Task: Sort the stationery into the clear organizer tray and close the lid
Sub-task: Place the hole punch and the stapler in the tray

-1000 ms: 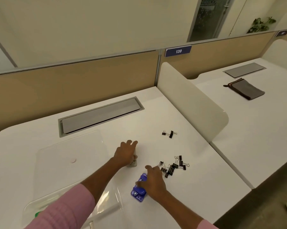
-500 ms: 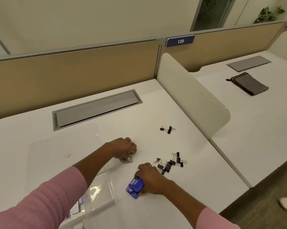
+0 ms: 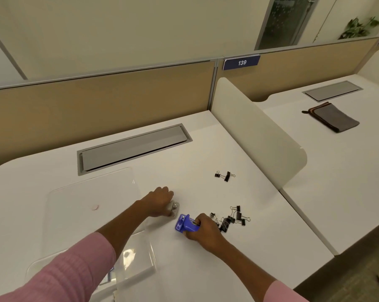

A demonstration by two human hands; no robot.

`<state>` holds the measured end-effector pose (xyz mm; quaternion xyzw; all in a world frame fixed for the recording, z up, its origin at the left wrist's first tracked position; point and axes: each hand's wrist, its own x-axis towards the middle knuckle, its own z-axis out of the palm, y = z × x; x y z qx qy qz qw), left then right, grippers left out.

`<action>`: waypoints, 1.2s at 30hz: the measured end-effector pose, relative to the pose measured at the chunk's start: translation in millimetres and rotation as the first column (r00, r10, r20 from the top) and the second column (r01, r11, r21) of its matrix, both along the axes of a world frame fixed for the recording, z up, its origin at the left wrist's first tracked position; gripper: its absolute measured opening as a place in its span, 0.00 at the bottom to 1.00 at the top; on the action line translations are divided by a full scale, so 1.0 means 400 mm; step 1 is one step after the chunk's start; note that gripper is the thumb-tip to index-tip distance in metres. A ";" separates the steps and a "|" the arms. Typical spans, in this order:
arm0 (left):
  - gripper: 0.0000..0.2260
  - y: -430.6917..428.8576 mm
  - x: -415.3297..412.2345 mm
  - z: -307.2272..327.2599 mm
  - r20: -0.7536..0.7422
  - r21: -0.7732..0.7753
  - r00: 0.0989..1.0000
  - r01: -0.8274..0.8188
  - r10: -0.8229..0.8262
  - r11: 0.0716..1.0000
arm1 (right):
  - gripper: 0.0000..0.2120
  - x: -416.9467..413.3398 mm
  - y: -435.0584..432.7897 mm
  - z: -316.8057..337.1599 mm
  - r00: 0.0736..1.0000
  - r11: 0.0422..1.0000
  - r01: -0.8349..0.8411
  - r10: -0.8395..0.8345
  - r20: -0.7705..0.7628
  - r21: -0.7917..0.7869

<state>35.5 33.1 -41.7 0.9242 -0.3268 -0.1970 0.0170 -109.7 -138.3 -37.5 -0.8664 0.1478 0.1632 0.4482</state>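
My left hand [image 3: 159, 202] is closed on a small grey pencil sharpener [image 3: 173, 208] on the white desk. My right hand [image 3: 205, 233] grips a blue stapler [image 3: 186, 223], tilted just above the desktop. A pile of several black binder clips [image 3: 231, 219] lies just right of my right hand. Two more binder clips [image 3: 225, 175] lie farther back. The clear organizer tray [image 3: 138, 264] sits at the lower left, partly hidden by my left arm, and its open clear lid [image 3: 90, 203] lies flat behind it.
A grey cable hatch [image 3: 132, 147] is set into the desk at the back. A cream divider panel [image 3: 258, 131] bounds the desk on the right. A dark folded pouch [image 3: 333, 118] lies on the neighbouring desk. The desk's front edge runs diagonally at the lower right.
My left hand closed down over the grey sharpener. My right hand tipped the blue stapler up off the desk and drew it slightly back.
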 end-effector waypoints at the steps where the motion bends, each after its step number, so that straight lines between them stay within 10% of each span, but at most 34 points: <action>1: 0.21 0.000 -0.003 0.002 -0.022 -0.009 0.999 -0.041 0.041 0.999 | 0.19 -0.002 0.001 0.005 0.999 0.998 0.042 -0.041 -0.018 0.049; 20: 0.14 -0.015 -0.051 0.019 0.091 -0.123 0.914 -0.383 0.395 0.916 | 0.14 -0.009 0.002 0.040 0.918 0.801 0.382 -0.270 -0.292 0.460; 27: 0.34 0.020 -0.055 0.010 -0.660 -0.448 0.581 -0.813 0.476 0.371 | 0.10 -0.006 0.010 0.049 0.888 0.667 0.459 -0.314 -0.336 0.587; 36: 0.22 0.064 -0.146 0.157 -0.768 -0.453 0.435 -0.888 0.469 0.082 | 0.17 0.019 0.094 0.070 0.938 0.761 0.346 -0.275 -0.212 0.549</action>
